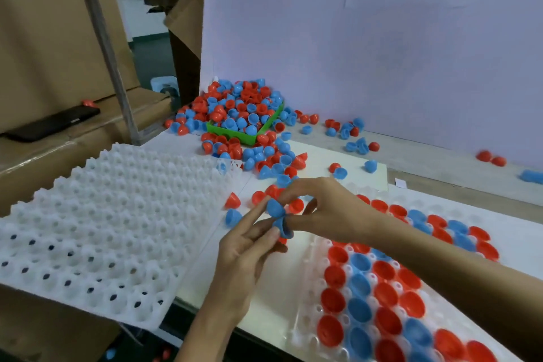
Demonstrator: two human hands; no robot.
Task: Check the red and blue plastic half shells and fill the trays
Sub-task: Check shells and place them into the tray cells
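Observation:
My left hand and my right hand meet over the middle of the table. Between their fingertips are two blue half shells: an upper blue shell pinched by the right hand and touched by left fingers, and a lower blue shell pinched by my left thumb and fingers. A clear tray at the lower right holds rows of red and blue shells. A white tray at the left has bare cells. A heap of red and blue shells spills from a green box.
Loose shells lie scattered along the white back wall and around my hands. Cardboard boxes stand at the left, with a black phone on one. A metal post rises beside the white tray.

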